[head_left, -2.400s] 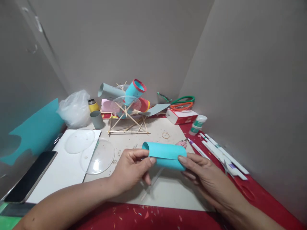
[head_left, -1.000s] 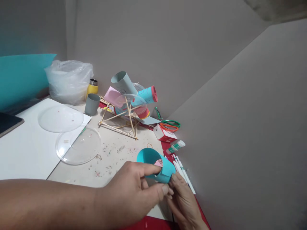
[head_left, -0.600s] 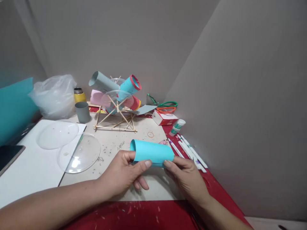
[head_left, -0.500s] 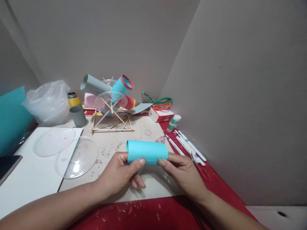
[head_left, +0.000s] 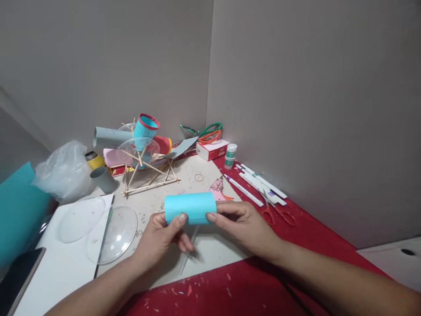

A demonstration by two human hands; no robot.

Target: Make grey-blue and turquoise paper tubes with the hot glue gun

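Observation:
A light-blue paper tube (head_left: 190,205) lies sideways between my two hands, above the board. My left hand (head_left: 167,232) grips its left end, thumb on the front near the lower seam and fingers inside or behind. At the other end my right hand (head_left: 245,224) pinches the paper between thumb and fingers. Behind the tube stands a wheel model of wooden sticks (head_left: 153,186) with clear plastic discs (head_left: 125,149). It carries a blue paper cup with a red rim (head_left: 144,131), a grey tube (head_left: 112,137) and a red piece (head_left: 162,145).
On the left are clear lids (head_left: 123,232), a white board (head_left: 62,272), a plastic bag (head_left: 62,171), a grey cup (head_left: 103,179) and a yellow bottle (head_left: 95,161). Scissors (head_left: 279,213), several markers (head_left: 243,191), a glue bottle (head_left: 230,156) and a red-and-white box (head_left: 212,150) lie to the right.
The view has turned to the right, so the things on the table appear shifted and tilted. Both hands still hold the blue tube, and the scissors show more fully.

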